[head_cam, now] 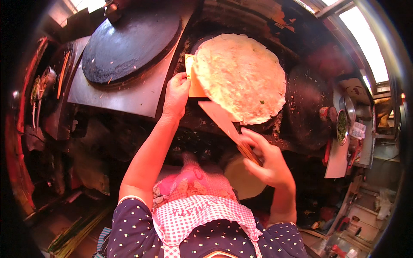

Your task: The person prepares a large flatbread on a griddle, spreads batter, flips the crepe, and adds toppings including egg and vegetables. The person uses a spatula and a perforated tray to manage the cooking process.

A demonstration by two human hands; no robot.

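Observation:
A large round flatbread point(242, 77) with a few green flecks lies on a round griddle, mostly hiding it. My left hand point(177, 93) grips a yellow flat scraper point(195, 84), whose far part reaches the flatbread's left edge. In my right hand point(266, 158) is the wooden handle of a metal spatula point(222, 121). The spatula's blade points up and left, near the flatbread's lower left edge; whether it touches cannot be told.
At the upper left a second round black griddle point(129, 48) sits on a metal top point(142, 100). A bowl of chopped greens point(342, 127) stands at right, beside a metal bowl point(348, 108). Below my right hand a round pale thing point(246, 180) is partly hidden.

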